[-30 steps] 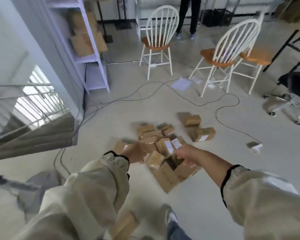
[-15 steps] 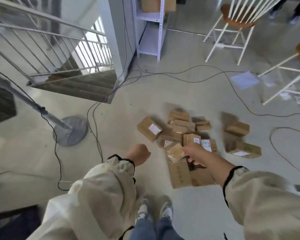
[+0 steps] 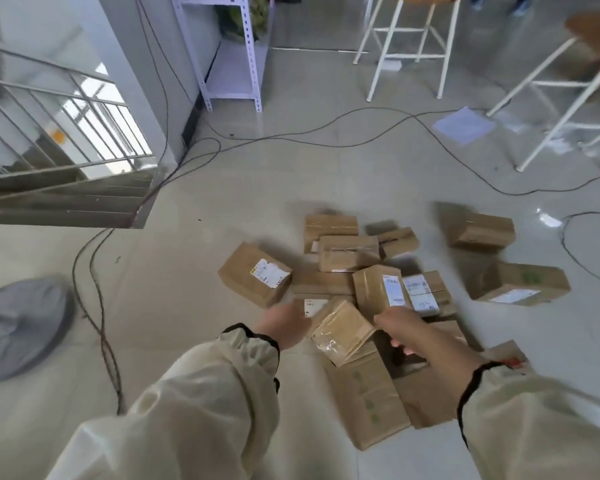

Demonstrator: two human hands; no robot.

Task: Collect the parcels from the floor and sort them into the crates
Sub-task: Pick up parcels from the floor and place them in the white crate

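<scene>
Parcels are all on the floor, brown cardboard dumped in a loose pile around the middle of the shot. The small one wrapped in shiny tape sits tilted on the near edge of the pile, right between both hands. The left hand is at its 9 o'clock, blurry with the fingers hidden, so I can't tell if it's got hold of anything. The right hand is at its 3 o'clock with fingers bent and fingertips right at the parcel's corner, but I can't tell if it's an actual grip.

At 9 o'clock of the pile there's a box with a white label. Two flat boxes lie at 6 o'clock, and two loose boxes sit apart at 3 o'clock.

Further out, black cables snake across the floor. White shelf rack at 11 o'clock, white chairs at 1, stair railing at 10, and a grey round stand base at 9.
</scene>
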